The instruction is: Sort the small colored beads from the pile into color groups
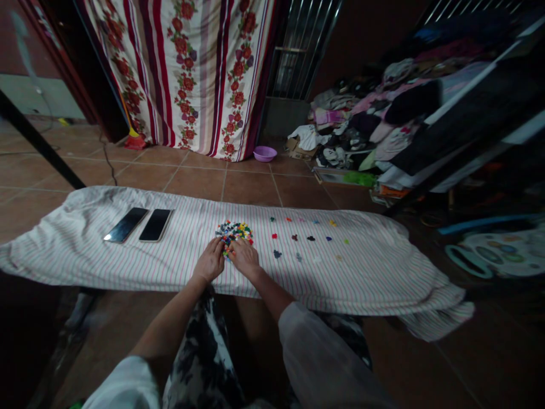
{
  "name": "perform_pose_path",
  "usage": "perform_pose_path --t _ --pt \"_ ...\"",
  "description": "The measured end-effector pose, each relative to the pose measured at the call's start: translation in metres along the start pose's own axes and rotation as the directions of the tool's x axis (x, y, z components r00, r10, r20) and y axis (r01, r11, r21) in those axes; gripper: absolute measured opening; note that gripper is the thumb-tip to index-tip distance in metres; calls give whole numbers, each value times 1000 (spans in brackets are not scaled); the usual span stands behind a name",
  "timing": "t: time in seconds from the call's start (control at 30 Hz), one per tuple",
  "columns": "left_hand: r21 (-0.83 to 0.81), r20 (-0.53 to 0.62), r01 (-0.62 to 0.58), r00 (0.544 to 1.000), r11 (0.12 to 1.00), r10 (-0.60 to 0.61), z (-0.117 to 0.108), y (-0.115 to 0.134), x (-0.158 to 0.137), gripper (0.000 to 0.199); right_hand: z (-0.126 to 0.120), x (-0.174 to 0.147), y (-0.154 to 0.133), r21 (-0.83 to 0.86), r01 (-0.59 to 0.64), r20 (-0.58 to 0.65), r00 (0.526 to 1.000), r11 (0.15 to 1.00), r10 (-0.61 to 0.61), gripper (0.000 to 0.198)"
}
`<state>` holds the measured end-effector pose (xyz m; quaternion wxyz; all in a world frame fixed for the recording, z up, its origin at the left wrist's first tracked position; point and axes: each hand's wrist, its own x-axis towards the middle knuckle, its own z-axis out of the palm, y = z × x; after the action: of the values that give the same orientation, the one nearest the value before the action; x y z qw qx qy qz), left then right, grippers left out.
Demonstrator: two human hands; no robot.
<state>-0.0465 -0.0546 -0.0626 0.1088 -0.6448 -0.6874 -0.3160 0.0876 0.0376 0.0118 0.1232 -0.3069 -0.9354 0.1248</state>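
Note:
A mixed pile of tiny coloured plastic pieces (243, 229) lies on a striped cloth (370, 278). My left hand (210, 261) rests at the near left edge of the pile, its fingers bent and close together. Beside it, my right hand (244, 255) reaches into the near side with fingers curled down among the pieces. Anything between the fingertips is too small or hidden to name. Right of the pile, small groups sorted by colour sit in rows, among them a red group (274, 236), a yellow group (332, 223) and a dark grey-blue group (277, 254).
Two phones (155, 225) lie on the cloth at the left. Beyond it are a floral curtain (191, 74), a purple basin (264, 153) and a red broom (135, 141) on the tiled floor. A heap of clothes (366, 119) fills the back right.

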Motion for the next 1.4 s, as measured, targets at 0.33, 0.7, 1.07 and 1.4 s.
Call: perform_pose_path --t 0.33,0.7,1.07,1.4 --pt "-5 -7 -16 1000 1000 16 4 -2 0 54 8 1 7 250 -52 -99 992 967 79 20" --pt "2 -34 -43 998 999 44 -4 1 1 43 19 -22 45 573 -123 -178 946 810 270 26" --pt "17 -43 -72 996 997 73 -5 -1 -1 42 11 -70 105 536 -154 -367 843 830 393 26" --pt "0 -28 -35 999 999 35 -3 -2 -1 42 14 -80 134 488 -311 -375 769 816 518 37"
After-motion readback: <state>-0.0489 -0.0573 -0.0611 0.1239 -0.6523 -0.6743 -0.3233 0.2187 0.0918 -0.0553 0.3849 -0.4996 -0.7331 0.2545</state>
